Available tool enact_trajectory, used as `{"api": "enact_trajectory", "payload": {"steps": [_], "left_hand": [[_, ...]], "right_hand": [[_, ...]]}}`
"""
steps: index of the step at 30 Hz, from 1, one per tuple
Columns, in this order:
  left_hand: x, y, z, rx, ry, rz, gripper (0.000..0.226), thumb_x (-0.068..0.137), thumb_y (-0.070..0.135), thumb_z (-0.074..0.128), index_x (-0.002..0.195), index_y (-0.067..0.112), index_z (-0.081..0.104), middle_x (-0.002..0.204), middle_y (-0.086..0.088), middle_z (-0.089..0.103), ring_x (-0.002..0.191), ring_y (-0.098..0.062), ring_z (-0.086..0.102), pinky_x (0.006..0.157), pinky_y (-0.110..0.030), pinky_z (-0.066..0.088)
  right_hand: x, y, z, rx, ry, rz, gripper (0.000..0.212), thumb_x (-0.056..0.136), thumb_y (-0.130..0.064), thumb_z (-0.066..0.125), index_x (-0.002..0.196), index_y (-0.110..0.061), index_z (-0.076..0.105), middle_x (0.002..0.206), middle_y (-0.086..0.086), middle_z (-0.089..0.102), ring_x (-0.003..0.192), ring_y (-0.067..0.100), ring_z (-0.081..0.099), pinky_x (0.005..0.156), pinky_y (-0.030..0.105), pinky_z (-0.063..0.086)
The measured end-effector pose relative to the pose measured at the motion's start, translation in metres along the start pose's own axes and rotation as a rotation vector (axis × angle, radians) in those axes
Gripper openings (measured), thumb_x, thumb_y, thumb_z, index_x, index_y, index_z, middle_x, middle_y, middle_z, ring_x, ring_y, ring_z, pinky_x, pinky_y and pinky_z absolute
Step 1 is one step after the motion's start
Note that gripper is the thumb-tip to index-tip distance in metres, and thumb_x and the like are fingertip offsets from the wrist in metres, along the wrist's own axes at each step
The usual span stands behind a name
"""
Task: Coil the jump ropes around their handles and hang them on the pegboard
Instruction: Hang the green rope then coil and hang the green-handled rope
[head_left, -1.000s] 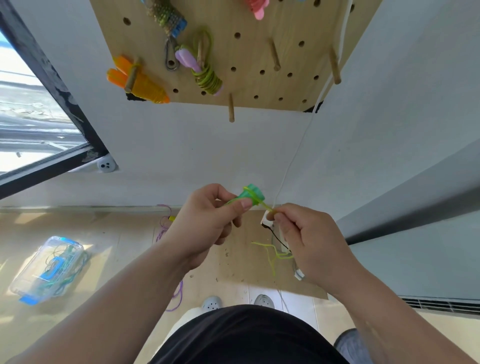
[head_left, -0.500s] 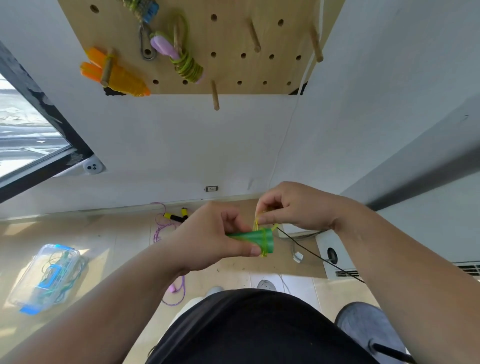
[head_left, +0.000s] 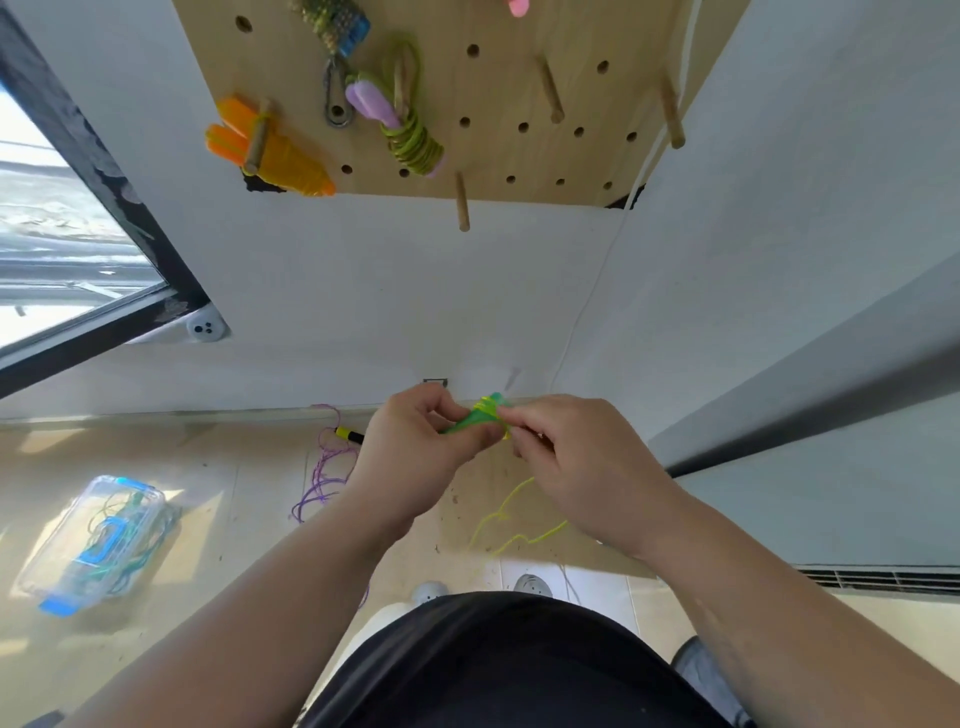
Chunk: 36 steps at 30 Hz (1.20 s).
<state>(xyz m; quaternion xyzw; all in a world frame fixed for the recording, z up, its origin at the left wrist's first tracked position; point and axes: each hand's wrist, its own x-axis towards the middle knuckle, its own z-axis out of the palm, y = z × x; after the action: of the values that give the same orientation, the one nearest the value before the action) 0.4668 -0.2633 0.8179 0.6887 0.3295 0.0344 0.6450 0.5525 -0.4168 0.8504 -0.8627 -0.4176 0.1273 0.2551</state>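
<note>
Head camera looks down on both hands, which meet in front of the white wall, well below the pegboard (head_left: 498, 93). The left hand (head_left: 410, 457) has its fingers curled round the green handle (head_left: 464, 425) and grips it firmly, the handle angled up toward the right. The right hand (head_left: 582, 467) is closed in a pinch on the yellow-green rope (head_left: 487, 410) right at the handle's upper end, where a few turns already sit around the plastic. The slack (head_left: 511, 519) trails in loops below the right hand; whether it reaches the floor (head_left: 218, 467) is hard to tell.

Up on the pegboard, an orange jump rope (head_left: 270, 150) hangs on a peg at the lower left corner. Just to its right, a purple-handled rope (head_left: 405, 130) bound in green coils hangs from another peg. A bare wooden peg (head_left: 462, 208) juts out at the bottom edge of the board.

Down on the floor, close to the wall, a purple rope (head_left: 324, 467) lies loose, its yellow-and-black handle just left of the left hand. Well apart, near the floor's left edge, sits a clear plastic box (head_left: 96, 540) with blue latches and cords inside.
</note>
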Motion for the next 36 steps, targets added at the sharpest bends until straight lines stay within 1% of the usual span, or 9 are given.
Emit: {"api": "enact_trajectory", "payload": {"steps": [5, 9, 12, 16, 19, 24, 29, 33, 36], "left_hand": [[0.001, 0.01, -0.006, -0.419, -0.152, -0.156, 0.029, 0.078, 0.016, 0.082, 0.08, 0.009, 0.054, 0.07, -0.016, 0.06, 0.045, -0.016, 0.027, 0.047, -0.024, 0.02], [-0.003, 0.014, -0.01, -0.635, -0.361, -0.195, 0.036, 0.07, 0.002, 0.084, 0.072, 0.016, 0.052, 0.069, -0.013, 0.057, 0.042, -0.012, 0.025, 0.043, -0.02, 0.021], [-0.005, 0.015, -0.007, -0.71, -0.464, -0.209, 0.029, 0.061, 0.004, 0.08, 0.069, 0.019, 0.056, 0.069, -0.012, 0.056, 0.04, -0.01, 0.026, 0.043, -0.019, 0.022], [-0.006, 0.014, -0.008, -0.733, -0.57, -0.22, 0.028, 0.058, 0.01, 0.08, 0.069, 0.019, 0.056, 0.069, -0.015, 0.057, 0.039, -0.009, 0.028, 0.044, -0.019, 0.022], [-0.006, 0.013, -0.009, -0.586, -0.606, -0.158, 0.031, 0.056, 0.008, 0.082, 0.073, 0.016, 0.058, 0.07, -0.021, 0.06, 0.04, -0.012, 0.03, 0.045, -0.021, 0.022], [-0.003, 0.013, -0.01, -0.159, -0.57, -0.031, 0.032, 0.061, -0.007, 0.087, 0.072, 0.015, 0.067, 0.075, -0.017, 0.072, 0.054, -0.02, 0.049, 0.046, -0.022, 0.038], [0.005, 0.013, -0.011, 0.166, -0.501, 0.084, 0.025, 0.066, -0.003, 0.09, 0.074, 0.015, 0.074, 0.086, -0.011, 0.078, 0.073, -0.019, 0.068, 0.073, -0.034, 0.054], [0.011, 0.011, -0.008, 0.402, -0.456, 0.154, 0.023, 0.066, 0.01, 0.09, 0.074, 0.025, 0.075, 0.078, 0.003, 0.076, 0.063, -0.007, 0.063, 0.063, -0.025, 0.051], [0.018, 0.004, -0.007, 0.518, -0.357, 0.212, 0.022, 0.062, 0.022, 0.088, 0.069, 0.027, 0.068, 0.072, 0.002, 0.071, 0.059, -0.012, 0.056, 0.055, -0.03, 0.048]], "right_hand": [[-0.016, 0.002, -0.003, 0.413, 0.141, 0.124, 0.02, 0.095, -0.009, 0.068, 0.099, -0.026, 0.077, 0.077, -0.017, 0.072, 0.067, -0.001, 0.063, 0.064, 0.009, 0.043], [-0.019, 0.002, -0.005, 0.664, 0.135, 0.19, 0.022, 0.088, -0.008, 0.075, 0.075, -0.025, 0.07, 0.075, -0.002, 0.074, 0.059, 0.003, 0.059, 0.06, 0.018, 0.046], [-0.018, 0.005, -0.004, 0.802, 0.107, 0.238, 0.02, 0.087, -0.002, 0.072, 0.074, -0.015, 0.065, 0.068, 0.004, 0.072, 0.053, 0.003, 0.057, 0.054, 0.016, 0.044], [-0.015, 0.017, -0.009, 0.901, -0.018, 0.234, 0.013, 0.088, -0.005, 0.068, 0.08, -0.015, 0.069, 0.065, 0.002, 0.068, 0.058, 0.008, 0.059, 0.059, 0.021, 0.049], [-0.01, 0.035, -0.014, 0.768, -0.134, 0.254, 0.011, 0.086, -0.022, 0.07, 0.086, -0.013, 0.075, 0.066, -0.001, 0.065, 0.063, 0.009, 0.058, 0.065, 0.021, 0.048], [0.014, 0.042, -0.033, 0.35, -0.323, 0.196, 0.008, 0.088, -0.016, 0.078, 0.081, -0.02, 0.076, 0.066, -0.017, 0.068, 0.062, -0.007, 0.057, 0.063, 0.01, 0.042], [0.041, 0.034, -0.033, 0.0, -0.472, 0.076, 0.003, 0.088, -0.025, 0.076, 0.091, -0.024, 0.077, 0.083, -0.014, 0.07, 0.079, 0.001, 0.063, 0.072, 0.021, 0.049], [0.053, 0.025, -0.024, -0.104, -0.503, 0.023, 0.005, 0.091, -0.027, 0.073, 0.095, -0.026, 0.075, 0.086, -0.015, 0.065, 0.081, 0.002, 0.06, 0.076, 0.026, 0.049], [0.053, 0.016, -0.017, -0.119, -0.44, 0.031, 0.007, 0.094, -0.027, 0.067, 0.092, -0.025, 0.073, 0.088, -0.012, 0.067, 0.083, 0.007, 0.061, 0.076, 0.03, 0.049]]}}
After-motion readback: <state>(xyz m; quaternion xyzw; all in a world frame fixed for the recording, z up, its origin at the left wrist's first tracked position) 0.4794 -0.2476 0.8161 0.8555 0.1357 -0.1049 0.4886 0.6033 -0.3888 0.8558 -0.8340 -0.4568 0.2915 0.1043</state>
